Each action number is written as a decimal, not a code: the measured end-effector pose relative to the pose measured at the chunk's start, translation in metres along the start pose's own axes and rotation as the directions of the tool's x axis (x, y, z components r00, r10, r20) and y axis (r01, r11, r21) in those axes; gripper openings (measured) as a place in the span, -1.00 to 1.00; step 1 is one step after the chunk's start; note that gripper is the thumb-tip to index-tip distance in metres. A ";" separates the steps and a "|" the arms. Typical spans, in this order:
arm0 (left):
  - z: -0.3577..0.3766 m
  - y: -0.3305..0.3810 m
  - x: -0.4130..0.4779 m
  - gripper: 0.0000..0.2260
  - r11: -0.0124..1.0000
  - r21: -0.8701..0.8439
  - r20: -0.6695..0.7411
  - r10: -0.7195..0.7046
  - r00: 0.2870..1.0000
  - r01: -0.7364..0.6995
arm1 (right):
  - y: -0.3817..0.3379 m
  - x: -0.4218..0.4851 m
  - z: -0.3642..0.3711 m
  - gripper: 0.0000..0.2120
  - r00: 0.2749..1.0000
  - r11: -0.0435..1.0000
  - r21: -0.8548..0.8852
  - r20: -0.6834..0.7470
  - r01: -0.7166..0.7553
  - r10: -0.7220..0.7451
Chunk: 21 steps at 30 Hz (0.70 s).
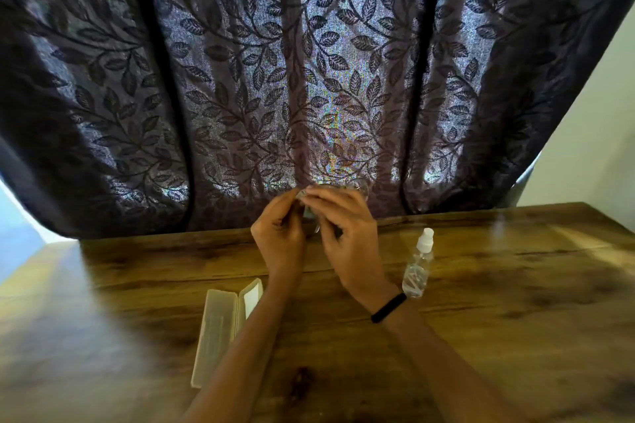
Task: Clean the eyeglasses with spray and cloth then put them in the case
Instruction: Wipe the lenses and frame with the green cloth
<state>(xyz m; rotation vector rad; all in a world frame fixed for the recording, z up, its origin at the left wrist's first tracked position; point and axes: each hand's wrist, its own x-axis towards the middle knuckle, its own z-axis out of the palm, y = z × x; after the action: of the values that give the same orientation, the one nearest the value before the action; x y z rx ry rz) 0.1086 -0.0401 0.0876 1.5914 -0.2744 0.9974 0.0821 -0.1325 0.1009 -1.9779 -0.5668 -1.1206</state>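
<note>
Both my hands are raised above the far middle of the wooden table [498, 302]. My left hand [280, 237] and my right hand [347, 240] are closed together around the eyeglasses [355, 186], whose clear lens rim shows just above my right fingers. A small bit of greyish cloth [307, 213] peeks out between the two hands. Which hand holds which item I cannot tell exactly. The clear spray bottle [419, 266] with a white cap stands upright right of my right wrist. The pale translucent case [220, 326] lies open on the table, partly behind my left forearm.
A dark curtain [240, 79] with a leaf pattern hangs right behind the table's far edge. A pale wall [601, 113] is at the right. A black band [388, 307] sits on my right wrist.
</note>
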 end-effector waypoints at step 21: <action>-0.002 0.003 0.001 -0.79 0.999 -0.037 -0.047 -0.014 0.999 0.013 | 0.022 -0.011 -0.004 -0.74 0.955 0.979 0.031 -0.213 -0.203 0.205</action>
<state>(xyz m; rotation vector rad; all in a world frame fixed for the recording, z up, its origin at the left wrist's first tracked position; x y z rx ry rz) 0.1066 -0.0387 0.0905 1.5328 -0.2478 1.0130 0.0900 -0.1492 0.0839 -1.8299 -0.2468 -1.1796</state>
